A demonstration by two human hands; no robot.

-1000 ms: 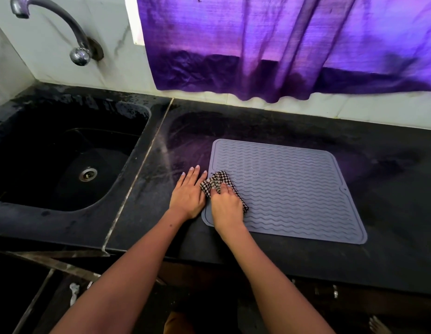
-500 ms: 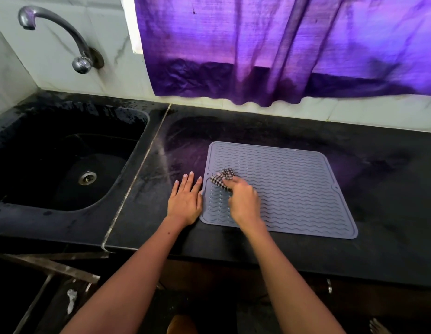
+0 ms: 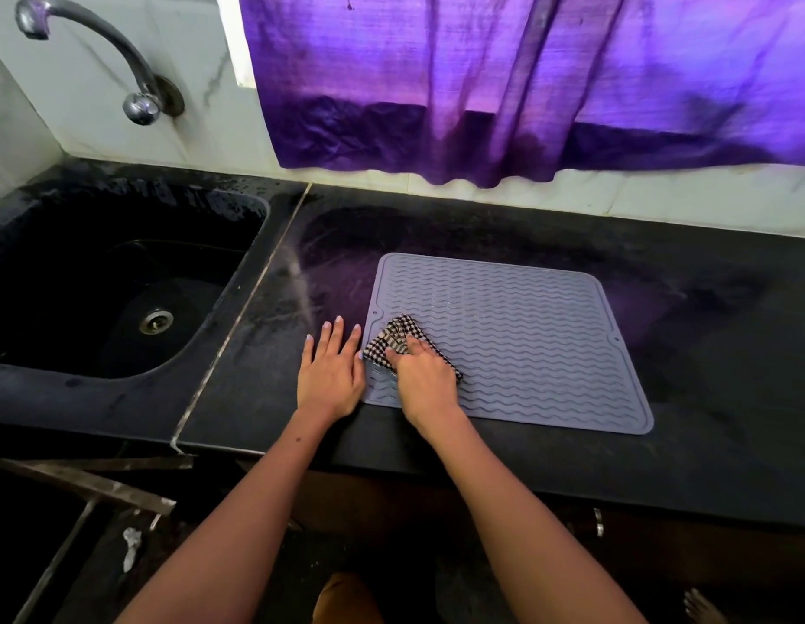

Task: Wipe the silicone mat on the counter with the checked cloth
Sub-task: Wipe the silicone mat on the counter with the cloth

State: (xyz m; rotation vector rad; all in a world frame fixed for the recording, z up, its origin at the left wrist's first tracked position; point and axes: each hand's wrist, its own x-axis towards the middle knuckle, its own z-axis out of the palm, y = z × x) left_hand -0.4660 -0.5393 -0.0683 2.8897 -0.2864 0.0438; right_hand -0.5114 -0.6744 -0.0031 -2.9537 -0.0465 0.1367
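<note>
A grey silicone mat (image 3: 517, 335) with wavy ridges lies flat on the black counter (image 3: 707, 353). The bunched black-and-white checked cloth (image 3: 389, 342) sits on the mat near its left edge. My right hand (image 3: 425, 380) grips the cloth with curled fingers and presses it onto the mat. My left hand (image 3: 331, 369) lies flat on the counter with straight fingers, right beside the mat's left edge, its thumb side touching that edge.
A deep black sink (image 3: 117, 290) with a metal drain fills the left side, a curved tap (image 3: 135, 92) above it. A purple curtain (image 3: 526, 83) hangs over the back wall. The counter's front edge runs just below my wrists.
My right hand slid the cloth up and rightward over the mat, then back toward the left edge. My left hand has stayed flat beside the mat.
</note>
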